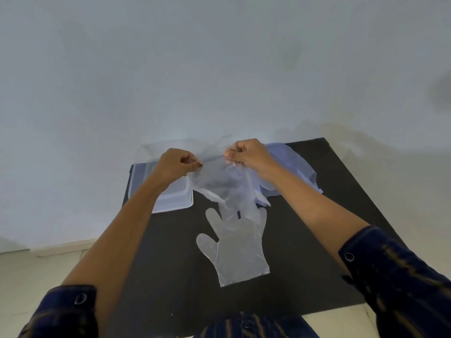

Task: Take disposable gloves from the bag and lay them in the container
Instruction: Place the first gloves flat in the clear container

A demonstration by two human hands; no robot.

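My left hand (177, 164) and my right hand (246, 154) each pinch an edge of a thin clear plastic glove (214, 181) and hold it stretched above the black table (329, 228). A second clear disposable glove (234, 245) lies flat on the table nearer to me, fingers pointing away. The translucent container (175, 198) sits at the far left of the table, partly hidden by my left forearm. The pale bluish plastic bag (295, 167) lies crumpled at the far right, behind my right hand.
A white wall rises straight behind the table's far edge. Light floor shows to the left and right of the table. My dark striped sleeves fill the lower corners of the view.
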